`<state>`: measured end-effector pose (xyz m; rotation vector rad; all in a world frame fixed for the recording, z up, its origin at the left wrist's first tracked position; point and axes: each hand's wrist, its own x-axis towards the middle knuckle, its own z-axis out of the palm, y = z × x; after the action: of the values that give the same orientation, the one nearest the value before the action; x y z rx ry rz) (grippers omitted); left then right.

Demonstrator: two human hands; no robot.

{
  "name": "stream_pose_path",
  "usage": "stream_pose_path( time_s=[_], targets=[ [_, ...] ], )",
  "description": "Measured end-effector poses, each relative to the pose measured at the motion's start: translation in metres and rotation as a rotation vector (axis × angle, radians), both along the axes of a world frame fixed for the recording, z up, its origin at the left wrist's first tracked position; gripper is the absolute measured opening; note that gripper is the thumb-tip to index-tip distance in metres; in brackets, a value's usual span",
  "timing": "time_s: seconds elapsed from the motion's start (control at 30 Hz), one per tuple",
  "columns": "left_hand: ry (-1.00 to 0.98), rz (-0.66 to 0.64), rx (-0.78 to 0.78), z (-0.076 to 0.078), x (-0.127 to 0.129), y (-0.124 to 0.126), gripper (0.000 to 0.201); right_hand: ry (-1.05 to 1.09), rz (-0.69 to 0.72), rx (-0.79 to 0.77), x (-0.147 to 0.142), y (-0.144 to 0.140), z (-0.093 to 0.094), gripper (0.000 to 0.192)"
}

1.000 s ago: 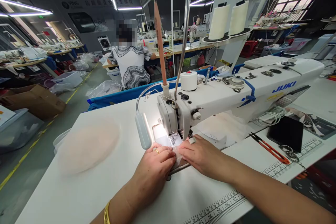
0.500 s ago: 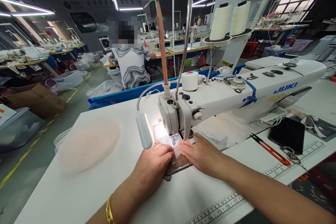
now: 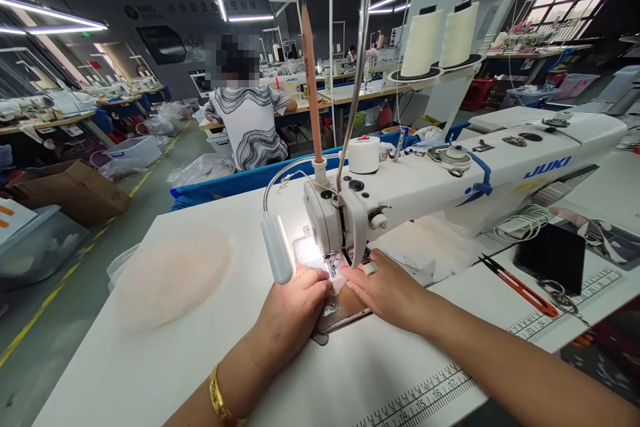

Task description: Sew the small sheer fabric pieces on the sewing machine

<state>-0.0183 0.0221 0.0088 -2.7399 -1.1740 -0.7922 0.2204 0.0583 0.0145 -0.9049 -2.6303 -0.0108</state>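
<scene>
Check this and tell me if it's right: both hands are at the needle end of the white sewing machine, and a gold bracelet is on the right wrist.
The wrist is wrong: the head view shows the gold bracelet on the left wrist. The left hand and right hand are indeed at the white sewing machine's needle end.

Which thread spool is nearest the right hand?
The short white spool on top of the sewing machine; the two cream cones are taller and stand farther back, beyond the machine.
</scene>
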Motion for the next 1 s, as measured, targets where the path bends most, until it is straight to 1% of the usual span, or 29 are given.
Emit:
stream_pose_path(
  time_s=[0.1, 0.13, 0.2, 0.27, 0.33, 0.4, 0.47, 0.5, 0.53, 0.57, 0.63, 0.7, 0.77, 0.8, 0.87, 0.93, 1.0],
  targets=[
    [0.0, 0.089, -0.093, 0.004, 0.001, 0.0, 0.008, 0.017, -0.003, 0.014, -0.001, 0.003, 0.0, 0.03],
    [0.028, 0.139, -0.117, 0.006, 0.002, 0.0, 0.012, 0.015, -0.009, 0.018, 0.0, 0.005, -0.001, 0.03],
    [0.107, 0.241, -0.136, 0.01, 0.004, -0.003, 0.028, 0.006, -0.024, 0.014, 0.002, 0.008, -0.001, 0.026],
    [0.186, 0.32, -0.17, 0.017, 0.006, -0.008, 0.031, 0.039, -0.013, 0.031, 0.005, 0.009, -0.002, 0.024],
    [0.224, 0.34, -0.226, 0.024, 0.009, -0.014, 0.031, 0.154, 0.057, 0.077, 0.009, 0.006, -0.003, 0.025],
    [0.201, 0.291, -0.26, 0.031, 0.01, -0.021, 0.035, 0.284, 0.206, 0.097, 0.01, 0.001, -0.003, 0.032],
    [0.143, 0.194, -0.316, 0.036, 0.01, -0.026, 0.029, 0.329, 0.35, 0.051, 0.008, -0.004, -0.003, 0.039],
    [0.113, 0.152, -0.361, 0.037, 0.01, -0.027, 0.024, 0.304, 0.382, 0.016, 0.007, -0.005, -0.002, 0.039],
    [0.086, 0.121, -0.41, 0.038, 0.009, -0.028, 0.02, 0.253, 0.377, -0.016, 0.006, -0.005, -0.001, 0.035],
    [0.063, 0.104, -0.452, 0.038, 0.009, -0.029, 0.017, 0.189, 0.34, -0.036, 0.005, -0.005, -0.001, 0.029],
    [0.023, 0.099, -0.492, 0.036, 0.007, -0.029, 0.017, 0.067, 0.224, -0.047, 0.007, -0.001, 0.0, 0.017],
    [-0.01, 0.099, -0.492, 0.033, 0.006, -0.028, 0.019, 0.02, 0.129, -0.025, 0.012, 0.003, 0.001, 0.018],
    [-0.03, 0.085, -0.472, 0.028, 0.007, -0.027, 0.024, 0.043, 0.091, 0.001, 0.016, 0.006, 0.001, 0.02],
    [-0.037, 0.077, -0.444, 0.026, 0.007, -0.027, 0.027, 0.061, 0.096, 0.008, 0.017, 0.006, 0.001, 0.021],
    [-0.05, 0.057, -0.359, 0.021, 0.009, -0.027, 0.031, 0.078, 0.164, 0.008, 0.016, 0.004, 0.001, 0.019],
    [-0.064, 0.023, -0.277, 0.018, 0.012, -0.027, 0.029, 0.068, 0.25, -0.016, 0.014, 0.001, 0.001, 0.021],
    [-0.072, -0.008, -0.236, 0.015, 0.014, -0.028, 0.025, 0.052, 0.298, -0.045, 0.012, -0.001, 0.0, 0.023]
  ],
)
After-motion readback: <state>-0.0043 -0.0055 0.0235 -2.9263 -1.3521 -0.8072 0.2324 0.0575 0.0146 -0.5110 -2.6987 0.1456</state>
